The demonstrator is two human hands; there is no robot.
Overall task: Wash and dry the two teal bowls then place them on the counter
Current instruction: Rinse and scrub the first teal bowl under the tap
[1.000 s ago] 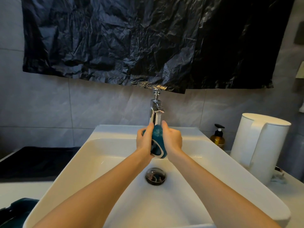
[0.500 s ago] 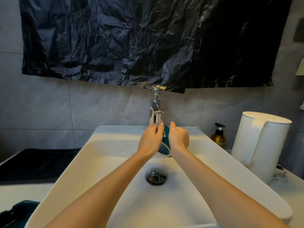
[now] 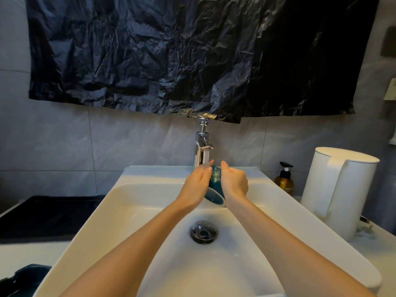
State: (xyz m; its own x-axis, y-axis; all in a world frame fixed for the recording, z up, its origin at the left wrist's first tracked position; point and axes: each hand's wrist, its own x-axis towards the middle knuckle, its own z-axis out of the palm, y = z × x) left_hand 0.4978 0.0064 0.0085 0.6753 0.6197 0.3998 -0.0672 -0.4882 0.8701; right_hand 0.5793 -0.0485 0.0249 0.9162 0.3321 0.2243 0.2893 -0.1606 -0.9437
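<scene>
A teal bowl (image 3: 215,185) with a pale rim is held on edge under the chrome tap (image 3: 202,150), where water runs down onto it. My left hand (image 3: 196,185) presses flat against its left side, fingers reaching up to the stream. My right hand (image 3: 234,183) grips its right side. Both hands cover most of the bowl. A second dark teal object (image 3: 25,277), perhaps the other bowl, shows at the bottom left corner beside the sink, mostly cut off.
The white sink (image 3: 137,200) has a round drain (image 3: 203,231) below the hands. A white kettle (image 3: 338,189) and an amber pump bottle (image 3: 284,181) stand on the right counter. A black surface (image 3: 49,213) lies to the left. Black plastic sheet (image 3: 171,54) hangs above the tap.
Both hands have turned the bowl under the stream; my left hand has slid over its left face and now lies flatter, and the bowl's rim points down toward me.
</scene>
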